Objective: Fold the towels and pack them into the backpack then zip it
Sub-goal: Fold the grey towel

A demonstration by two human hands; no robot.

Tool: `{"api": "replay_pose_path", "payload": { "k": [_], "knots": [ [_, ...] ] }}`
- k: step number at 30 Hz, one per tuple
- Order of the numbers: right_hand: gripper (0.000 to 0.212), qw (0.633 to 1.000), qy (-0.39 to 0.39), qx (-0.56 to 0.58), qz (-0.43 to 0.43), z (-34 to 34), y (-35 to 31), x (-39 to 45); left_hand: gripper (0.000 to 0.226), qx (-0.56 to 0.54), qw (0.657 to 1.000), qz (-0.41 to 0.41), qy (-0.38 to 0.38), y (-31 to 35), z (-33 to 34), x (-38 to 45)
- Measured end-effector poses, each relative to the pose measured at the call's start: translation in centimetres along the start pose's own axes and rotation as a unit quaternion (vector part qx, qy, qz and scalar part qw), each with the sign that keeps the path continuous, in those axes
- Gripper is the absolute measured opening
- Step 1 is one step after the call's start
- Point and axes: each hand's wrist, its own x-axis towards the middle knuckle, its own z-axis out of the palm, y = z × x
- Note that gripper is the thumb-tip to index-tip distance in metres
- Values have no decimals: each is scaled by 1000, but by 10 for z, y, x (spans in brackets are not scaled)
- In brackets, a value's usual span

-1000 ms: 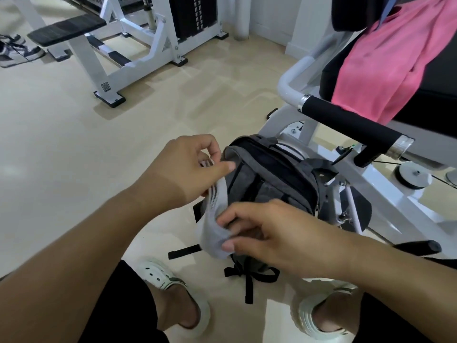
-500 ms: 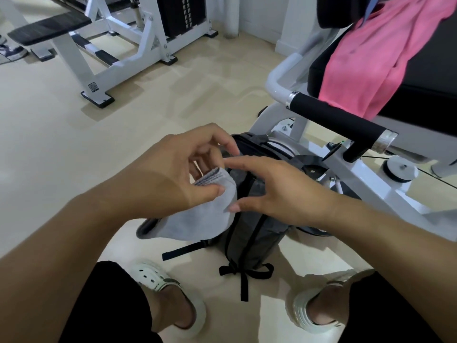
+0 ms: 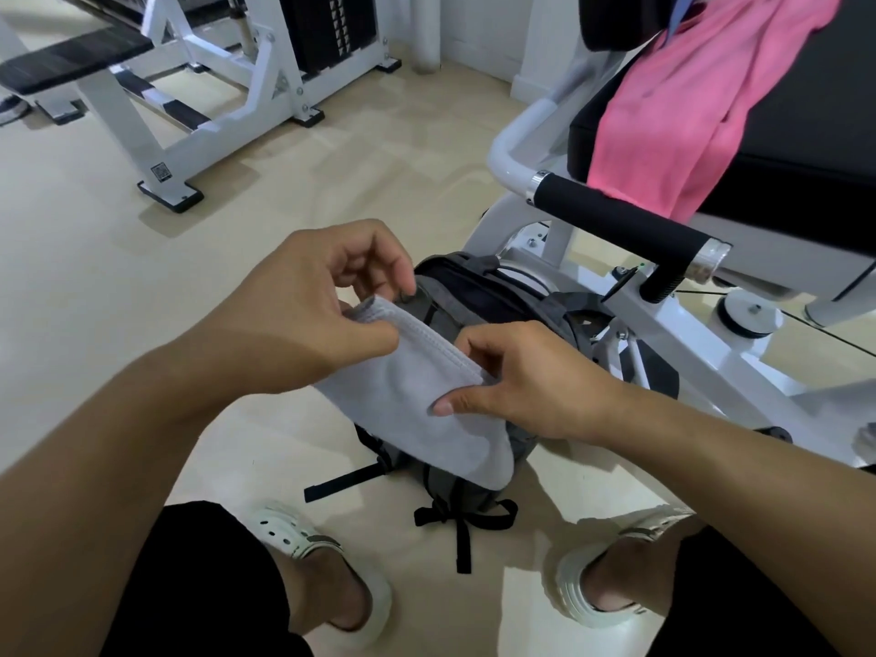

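Grey cloth is being held up over a dark bag, between two white shoes. On the far left, a black padded bench [image 3: 76,59] on a white frame is seen, well away from the work.

Next comes the left hand [image 3: 303,315]. Its thumb and fingers are curled and pinch the left end of the stitched edge of the grey towel [image 3: 417,410]. The towel is stretched between both hands, and its loose end hangs down in front of the backpack [image 3: 488,301]. The backpack stands on the pale floor [image 3: 95,277], just behind the towel, with its top looking unzipped. It cannot be told if anything is inside yet.

Then the right hand [image 3: 535,386] is seen. The other end of the stitched edge is pinched by it, with the thumb on the near side.

Further right, a pink towel [image 3: 687,101] is draped over the black seat [image 3: 782,116] of a white gym machine, above a black padded handle [image 3: 621,220]. It is not folded yet and is well apart from the hands.

Some things could go wrong from here. The towel is only held by small pinches, so it could slip and drop on the floor. The fold could come out crooked if the edges are not lined up. The backpack may tip if the towel is pushed in hard. The pink towel could be forgotten before the zip is closed.
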Motion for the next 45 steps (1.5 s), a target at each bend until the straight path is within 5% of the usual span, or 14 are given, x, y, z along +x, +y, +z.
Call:
{"api": "replay_pose_path", "payload": {
  "k": [9, 16, 19, 23, 27, 30, 34, 38, 45],
  "knots": [
    [19, 977, -49, -179, 105, -13, 41, -3, 17, 17, 981, -65, 180, -20, -12, 12],
    [20, 983, 36, -145, 107, -33, 40, -6, 20, 50, 952, -182, 242, -44, -17, 23],
    [10, 996, 76, -29, 48, -35, 25, -10, 36, 81, 951, -198, 222, -49, -11, 23],
    [21, 988, 99, 121, -20, -30, -2, -21, 54, 95, 979, -104, 144, -42, 5, 18],
    [36, 973, 111, 203, -25, -27, -14, -22, 43, 11, 997, -54, 52, -26, 24, 14],
    [38, 970, 67, 233, -18, -25, -15, -21, 23, -64, 997, -44, 19, -8, 40, 10],
    [43, 969, 59, 238, -26, -25, -16, -20, 38, -129, 990, -46, -15, 1, 49, 9],
    [42, 968, 126, 217, -33, -25, -8, -16, 14, -140, 988, -52, -29, -1, 49, 12],
    [31, 961, 176, 208, -38, -23, -1, -14, 19, -194, 970, -145, -14, -11, 51, 15]
  ]
}}
